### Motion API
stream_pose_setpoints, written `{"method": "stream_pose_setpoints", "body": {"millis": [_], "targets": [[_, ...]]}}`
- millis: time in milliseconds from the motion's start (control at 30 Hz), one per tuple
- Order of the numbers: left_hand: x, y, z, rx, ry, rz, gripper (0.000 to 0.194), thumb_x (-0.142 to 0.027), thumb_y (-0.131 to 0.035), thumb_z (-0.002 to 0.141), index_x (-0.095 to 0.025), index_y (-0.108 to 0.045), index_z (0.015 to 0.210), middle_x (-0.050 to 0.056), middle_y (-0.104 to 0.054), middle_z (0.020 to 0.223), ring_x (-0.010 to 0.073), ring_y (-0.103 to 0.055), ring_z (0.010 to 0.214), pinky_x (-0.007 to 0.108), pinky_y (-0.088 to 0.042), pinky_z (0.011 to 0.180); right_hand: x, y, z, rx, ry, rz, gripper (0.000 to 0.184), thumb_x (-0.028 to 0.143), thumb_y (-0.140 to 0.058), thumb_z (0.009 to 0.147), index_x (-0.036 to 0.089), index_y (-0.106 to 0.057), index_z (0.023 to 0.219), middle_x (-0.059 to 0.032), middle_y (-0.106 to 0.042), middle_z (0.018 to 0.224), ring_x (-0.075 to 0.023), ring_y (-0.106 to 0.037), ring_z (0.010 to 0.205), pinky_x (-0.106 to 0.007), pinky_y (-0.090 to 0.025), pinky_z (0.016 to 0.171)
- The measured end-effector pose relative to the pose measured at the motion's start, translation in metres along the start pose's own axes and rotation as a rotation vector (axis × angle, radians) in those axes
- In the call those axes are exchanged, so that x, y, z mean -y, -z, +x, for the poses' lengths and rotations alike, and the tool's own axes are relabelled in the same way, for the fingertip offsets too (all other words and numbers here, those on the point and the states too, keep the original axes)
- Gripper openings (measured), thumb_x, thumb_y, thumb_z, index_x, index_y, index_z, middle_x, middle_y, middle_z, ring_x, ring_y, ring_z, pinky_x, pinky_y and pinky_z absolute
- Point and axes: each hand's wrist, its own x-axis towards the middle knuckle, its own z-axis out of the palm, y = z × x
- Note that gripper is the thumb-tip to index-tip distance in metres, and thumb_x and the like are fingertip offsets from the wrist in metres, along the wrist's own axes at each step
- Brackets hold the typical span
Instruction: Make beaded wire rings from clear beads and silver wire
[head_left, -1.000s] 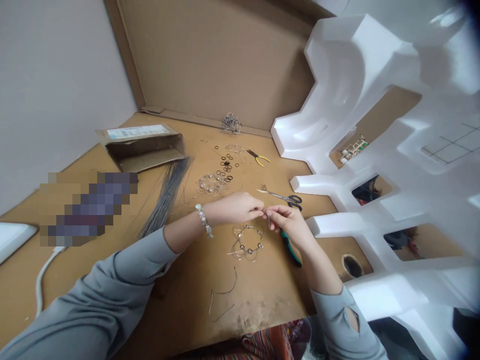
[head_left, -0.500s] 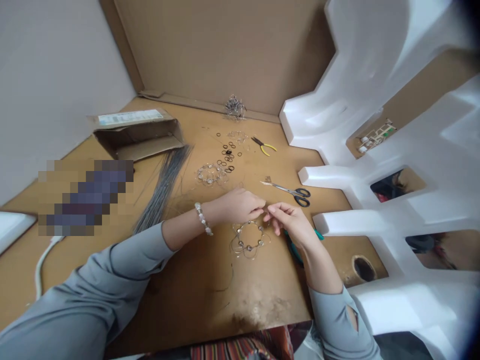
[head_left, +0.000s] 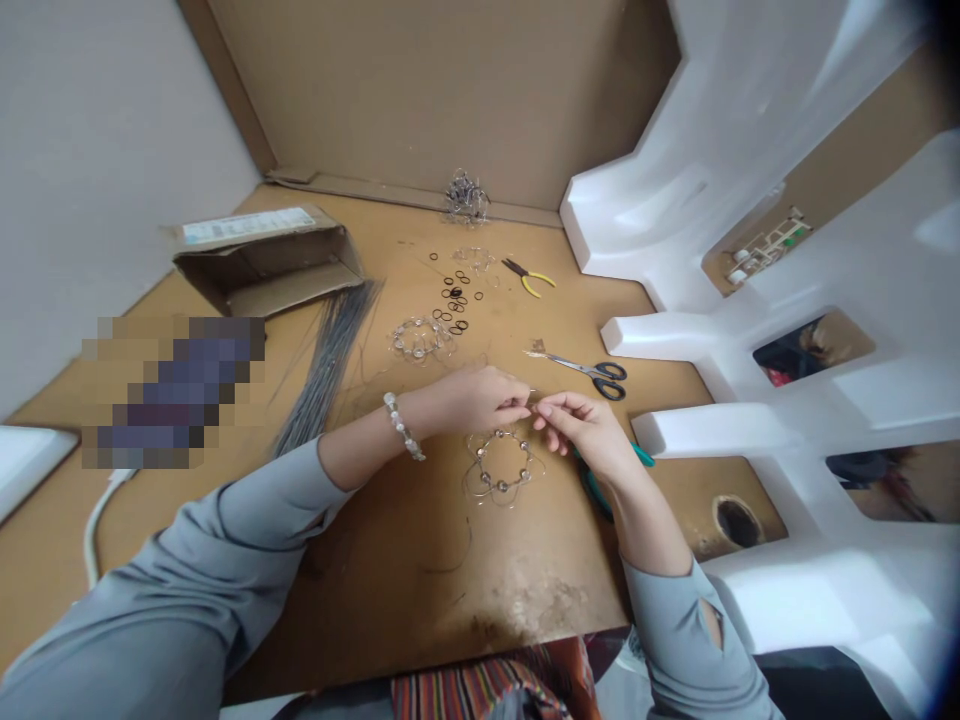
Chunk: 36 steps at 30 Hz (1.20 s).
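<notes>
My left hand (head_left: 487, 400), with a beaded bracelet on its wrist, is closed in a pinch. Facing it, my right hand (head_left: 577, 425) pinches with thumb and index finger, its other fingers curled. Between the fingertips of both hands is a short piece of thin wire (head_left: 533, 397), mostly hidden. Just below the hands, a ring of wire and clear beads (head_left: 503, 487) lies flat on the table, with wire loops standing out around it. Green-handled pliers (head_left: 596, 492) lie partly hidden under my right forearm.
Beyond my hands are scissors (head_left: 589, 369), yellow-handled pliers (head_left: 532, 279), several dark rings (head_left: 456, 293), another beaded wire ring (head_left: 420, 340) and a wire tangle (head_left: 466, 198). A wire bundle (head_left: 322, 370) and cardboard box (head_left: 270, 275) are left; white foam (head_left: 675, 335) borders the right.
Both hands stay pinched together over the beaded ring, and my right fingers have shifted slightly at the wire. The view has tilted a little; the things on the table lie as before.
</notes>
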Motion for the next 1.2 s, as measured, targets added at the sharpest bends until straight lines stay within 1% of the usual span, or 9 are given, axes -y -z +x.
{"method": "stream_pose_setpoints", "body": {"millis": [67, 133, 200, 267, 467, 567, 800, 1033, 1200], "targets": [[0.004, 0.002, -0.001, 0.035, 0.065, -0.104, 0.018, -0.029, -0.049, 0.083, -0.015, -0.060, 0.079, 0.000, -0.062, 0.070, 0.0104, -0.051, 0.061, 0.021, -0.030, 0.055, -0.001, 0.001, 0.000, -0.048, 0.017, -0.030, 0.025, 0.042, -0.065, 0.072, 0.017, -0.064, 0.076, -0.0003, -0.063, 0.068, -0.0062, -0.048, 0.047, -0.020, -0.035, 0.042], [0.010, 0.001, -0.001, 0.128, 0.126, -0.215, 0.018, -0.032, -0.052, 0.080, -0.016, -0.061, 0.082, 0.000, -0.063, 0.071, 0.0097, -0.051, 0.060, 0.019, -0.031, 0.054, -0.001, 0.001, -0.001, -0.071, 0.025, -0.074, 0.025, 0.042, -0.063, 0.073, 0.017, -0.063, 0.075, 0.0010, -0.059, 0.059, -0.0070, -0.047, 0.047, -0.020, -0.034, 0.042], [0.015, -0.003, -0.001, 0.246, 0.153, -0.288, 0.019, -0.032, -0.054, 0.078, -0.015, -0.063, 0.081, 0.000, -0.064, 0.071, 0.0094, -0.052, 0.059, 0.019, -0.032, 0.053, -0.002, 0.001, -0.001, -0.050, 0.040, -0.117, 0.025, 0.042, -0.061, 0.074, 0.017, -0.062, 0.074, 0.0022, -0.055, 0.054, -0.0075, -0.045, 0.046, -0.020, -0.033, 0.043], [0.019, -0.008, 0.000, 0.299, 0.155, -0.308, 0.018, -0.029, -0.054, 0.076, -0.014, -0.064, 0.080, 0.000, -0.065, 0.071, 0.0095, -0.053, 0.060, 0.018, -0.033, 0.053, -0.002, 0.001, -0.003, -0.014, 0.062, -0.154, 0.024, 0.042, -0.061, 0.074, 0.017, -0.062, 0.075, 0.0022, -0.054, 0.056, -0.0075, -0.045, 0.047, -0.021, -0.032, 0.043], [0.025, -0.020, 0.002, 0.245, 0.099, -0.326, 0.016, -0.020, -0.050, 0.074, -0.014, -0.064, 0.077, 0.000, -0.063, 0.068, 0.0089, -0.052, 0.058, 0.018, -0.034, 0.052, 0.000, -0.001, -0.007, 0.079, 0.107, -0.248, 0.021, 0.039, -0.060, 0.077, 0.018, -0.061, 0.077, 0.0033, -0.051, 0.057, -0.0080, -0.045, 0.050, -0.023, -0.033, 0.049], [0.025, -0.017, 0.003, 0.206, 0.122, -0.411, 0.015, -0.019, -0.049, 0.074, -0.014, -0.062, 0.079, -0.001, -0.060, 0.065, 0.0083, -0.049, 0.057, 0.017, -0.033, 0.051, 0.001, 0.000, -0.007, 0.117, 0.127, -0.247, 0.022, 0.039, -0.060, 0.077, 0.018, -0.059, 0.076, 0.0032, -0.050, 0.057, -0.0087, -0.046, 0.051, -0.023, -0.034, 0.051], [0.019, -0.008, 0.004, 0.176, 0.169, -0.625, 0.010, -0.018, -0.048, 0.074, -0.013, -0.055, 0.075, -0.002, -0.056, 0.066, 0.0081, -0.047, 0.058, 0.018, -0.036, 0.054, 0.000, 0.005, -0.009, 0.099, 0.161, -0.275, 0.024, 0.042, -0.058, 0.078, 0.019, -0.060, 0.077, 0.0020, -0.051, 0.062, -0.0094, -0.043, 0.054, -0.024, -0.033, 0.052], [0.016, -0.010, 0.004, 0.136, 0.148, -0.584, 0.010, -0.017, -0.048, 0.075, -0.012, -0.056, 0.075, -0.002, -0.055, 0.065, 0.0077, -0.046, 0.058, 0.017, -0.035, 0.054, 0.000, 0.002, -0.010, 0.089, 0.292, -0.501, 0.020, 0.036, -0.052, 0.083, 0.019, -0.062, 0.079, -0.0016, -0.056, 0.072, -0.0113, -0.045, 0.061, -0.026, -0.035, 0.057], [0.018, -0.017, 0.005, 0.106, 0.107, -0.503, 0.012, -0.020, -0.049, 0.076, -0.013, -0.059, 0.077, -0.002, -0.058, 0.065, 0.0081, -0.047, 0.059, 0.017, -0.034, 0.053, 0.004, 0.001, -0.012, 0.165, 0.355, -0.581, 0.018, 0.031, -0.051, 0.084, 0.019, -0.063, 0.078, -0.0022, -0.057, 0.073, -0.0128, -0.048, 0.066, -0.027, -0.036, 0.061]]}}
